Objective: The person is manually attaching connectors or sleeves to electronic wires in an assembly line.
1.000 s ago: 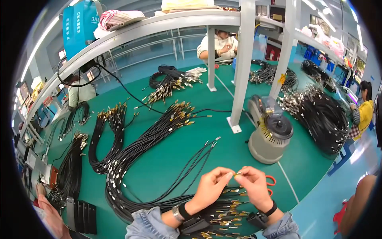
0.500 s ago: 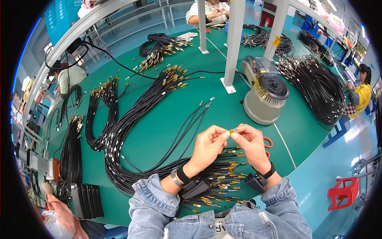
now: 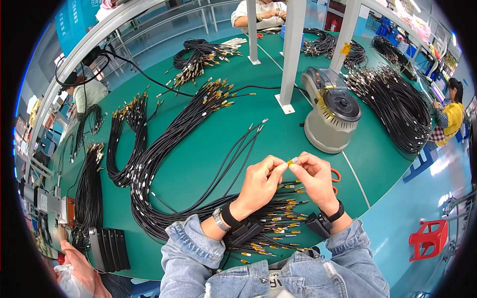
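Note:
My left hand [image 3: 259,186] and my right hand [image 3: 316,184] meet above the green table, thumbs and fingertips pinched together. Between them is a black cable's end wrapped in yellow tape, a yellow-taped cable end [image 3: 291,162] with a whitish tip toward my right fingers. Most of that cable is hidden by my hands. Beneath my wrists lies a thick bundle of black cables [image 3: 149,171], curving round from the left, with many yellow-taped ends fanned out. Orange-red scissor handles [image 3: 337,175] show just beside my right hand.
A grey round tape dispenser [image 3: 332,121] stands beyond my right hand, near white metal posts [image 3: 294,59]. Another cable bundle [image 3: 392,111] lies at the far right. Several more bundles lie left and back. Other people sit around the table. A red stool [image 3: 429,241] stands on the floor.
My pinched fingers have shifted slightly, and more of the yellow-taped end shows between them. Both hands stay in nearly the same place.

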`<control>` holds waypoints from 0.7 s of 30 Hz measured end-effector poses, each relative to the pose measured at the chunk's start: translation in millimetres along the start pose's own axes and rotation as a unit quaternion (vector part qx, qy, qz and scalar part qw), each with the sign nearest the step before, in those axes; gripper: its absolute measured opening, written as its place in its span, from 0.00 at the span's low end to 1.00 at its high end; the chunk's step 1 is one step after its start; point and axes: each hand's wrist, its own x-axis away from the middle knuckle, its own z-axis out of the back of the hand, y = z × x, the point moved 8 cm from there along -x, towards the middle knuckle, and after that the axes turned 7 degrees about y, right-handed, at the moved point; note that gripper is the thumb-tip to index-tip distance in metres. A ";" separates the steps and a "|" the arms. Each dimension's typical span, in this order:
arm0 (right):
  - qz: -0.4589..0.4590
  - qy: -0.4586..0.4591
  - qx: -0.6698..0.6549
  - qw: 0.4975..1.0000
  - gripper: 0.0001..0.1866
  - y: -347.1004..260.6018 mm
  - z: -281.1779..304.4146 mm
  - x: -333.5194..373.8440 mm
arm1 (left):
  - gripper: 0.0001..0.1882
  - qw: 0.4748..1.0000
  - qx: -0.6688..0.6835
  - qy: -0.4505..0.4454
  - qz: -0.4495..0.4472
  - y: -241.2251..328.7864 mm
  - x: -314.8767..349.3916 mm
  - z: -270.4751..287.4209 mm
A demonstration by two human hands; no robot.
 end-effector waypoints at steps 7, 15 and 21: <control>0.008 0.013 0.042 0.999 0.06 -3.4 3.0 -0.2 | 0.08 0.999 0.016 -0.030 0.016 -0.8 -0.2 -1.8; 0.011 0.013 -0.014 1.000 0.05 -2.2 -0.2 -4.1 | 0.11 0.990 0.078 -0.078 0.082 -9.3 3.1 -8.8; -0.001 -0.033 -0.049 0.998 0.05 6.2 1.6 -5.1 | 0.14 0.930 0.257 -0.155 0.212 -17.5 10.1 -21.2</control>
